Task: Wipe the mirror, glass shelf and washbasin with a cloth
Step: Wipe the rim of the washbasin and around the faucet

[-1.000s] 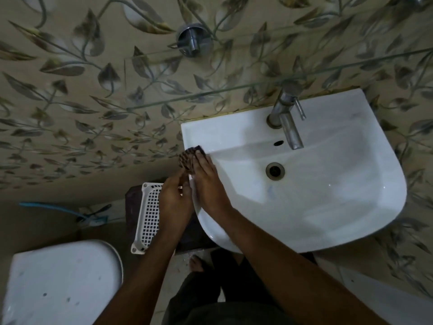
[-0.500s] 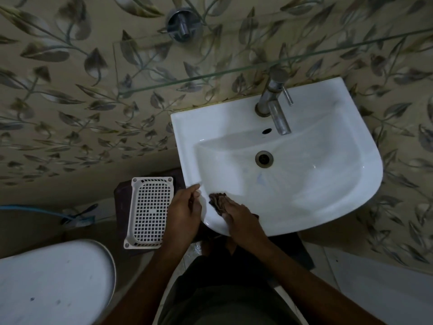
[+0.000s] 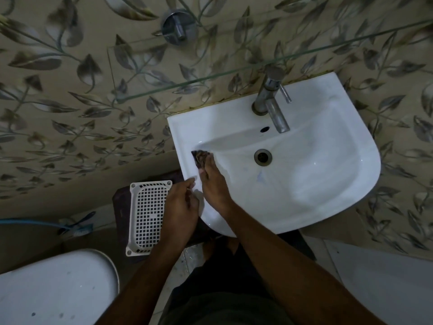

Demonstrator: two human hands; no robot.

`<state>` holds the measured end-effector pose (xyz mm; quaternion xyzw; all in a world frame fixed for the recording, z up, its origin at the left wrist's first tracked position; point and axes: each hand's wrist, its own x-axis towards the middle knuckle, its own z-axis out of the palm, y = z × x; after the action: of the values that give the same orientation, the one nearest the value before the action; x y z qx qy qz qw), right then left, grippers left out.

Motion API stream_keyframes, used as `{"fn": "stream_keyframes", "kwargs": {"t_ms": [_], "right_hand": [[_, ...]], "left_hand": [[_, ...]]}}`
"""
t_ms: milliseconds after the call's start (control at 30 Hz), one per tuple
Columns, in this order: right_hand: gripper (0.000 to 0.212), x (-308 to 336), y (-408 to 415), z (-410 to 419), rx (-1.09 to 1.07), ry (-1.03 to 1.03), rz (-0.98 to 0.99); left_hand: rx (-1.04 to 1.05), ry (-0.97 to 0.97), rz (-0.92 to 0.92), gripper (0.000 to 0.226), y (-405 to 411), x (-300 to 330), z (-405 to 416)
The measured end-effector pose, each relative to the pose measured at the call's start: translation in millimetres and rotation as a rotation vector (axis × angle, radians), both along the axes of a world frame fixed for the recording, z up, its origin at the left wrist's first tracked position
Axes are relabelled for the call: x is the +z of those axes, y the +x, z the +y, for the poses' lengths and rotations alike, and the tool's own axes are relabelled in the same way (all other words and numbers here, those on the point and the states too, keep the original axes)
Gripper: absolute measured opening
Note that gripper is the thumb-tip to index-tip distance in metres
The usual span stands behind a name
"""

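The white washbasin (image 3: pixel 328 174) hangs on the leaf-patterned wall, with a steel tap (image 3: pixel 271 99) at its back and a drain (image 3: pixel 263 156) in the bowl. A dark patterned cloth (image 3: pixel 199 157) lies on the basin's left inner edge. My right hand (image 3: pixel 212 184) presses it down with straight fingers. My left hand (image 3: pixel 181 207) rests at the basin's left outer rim, its fingertips touching the edge. A glass shelf (image 3: pixel 210 73) juts from the wall above the basin. No mirror is in view.
A white perforated plastic basket (image 3: pixel 145 216) stands on a dark stool left of the basin. A white toilet lid (image 3: pixel 54 287) fills the lower left. A round metal wall fitting (image 3: pixel 178 26) sits above the shelf. A blue hose (image 3: pixel 28 222) runs along the floor.
My right hand slid the cloth from the basin's front left rim back up along the left inner edge. My left hand stayed at the left rim.
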<state>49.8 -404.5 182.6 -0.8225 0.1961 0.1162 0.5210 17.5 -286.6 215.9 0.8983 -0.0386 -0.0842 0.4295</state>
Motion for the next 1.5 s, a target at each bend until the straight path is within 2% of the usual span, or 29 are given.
{"fn": "stream_keyframes", "kwargs": {"t_ms": [133, 267, 367, 433, 500, 567, 633, 700, 733, 833, 900, 1000, 1100, 1233, 1333, 1433, 1500], "right_hand": [[0.055, -10, -77, -50, 0.273, -0.12, 0.119], [0.051, -4, -116, -125, 0.55, -0.457, 0.277], [0.054, -14, -106, -146, 0.584, -0.42, 0.338], [0.061, -25, -92, -129, 0.605, -0.344, 0.318], [0.066, -35, -74, -94, 0.512, -0.221, 0.241], [0.066, -38, -55, -52, 0.394, -0.101, 0.064], [0.067, -48, -36, -28, 0.282, -0.073, -0.12], [0.062, -65, -24, -20, 0.117, 0.088, -0.171], [0.062, -66, -16, -20, 0.077, 0.104, -0.19], [0.064, -59, 9, -31, 0.148, -0.032, -0.203], [0.063, -83, 3, -45, 0.164, -0.108, -0.229], [0.078, -110, 7, -82, 0.144, -0.295, -0.111], [0.081, -119, 7, -111, 0.175, -0.486, -0.128], [0.075, -123, 12, -117, -0.101, -0.625, 0.013], [0.072, -111, 22, -95, -0.122, -0.523, 0.122], [0.067, -95, 9, -56, 0.065, -0.259, -0.059], [0.068, -81, -1, -40, 0.125, -0.086, -0.107]], "left_hand": [[-0.049, -0.011, 0.002, 0.036, 2, -5, -3], [-0.074, -0.01, 0.008, 0.036, 4, -6, -8], [-0.088, 0.03, 0.016, 0.036, 8, -9, -11], [-0.094, 0.059, 0.011, 0.035, 11, -11, -16], [-0.118, 0.102, 0.003, 0.036, 14, -12, -25], [-0.169, 0.142, -0.036, 0.033, 20, -14, -36], [-0.179, 0.165, -0.06, 0.031, 28, -17, -45], [-0.131, 0.17, -0.066, 0.031, 38, -19, -51], [-0.11, 0.166, -0.072, 0.032, 43, -21, -55], [-0.088, 0.178, -0.065, 0.034, 51, -23, -68], [-0.088, 0.193, -0.055, 0.037, 52, -25, -75], [-0.078, 0.2, -0.052, 0.037, 50, -31, -76], [-0.066, 0.186, -0.037, 0.037, 48, -32, -74], [-0.069, 0.155, -0.032, 0.037, 47, -28, -69], [-0.086, 0.136, -0.025, 0.038, 48, -26, -65], [-0.098, 0.142, -0.032, 0.034, 52, -25, -66], [-0.13, 0.177, -0.026, 0.029, 53, -26, -69]]}}
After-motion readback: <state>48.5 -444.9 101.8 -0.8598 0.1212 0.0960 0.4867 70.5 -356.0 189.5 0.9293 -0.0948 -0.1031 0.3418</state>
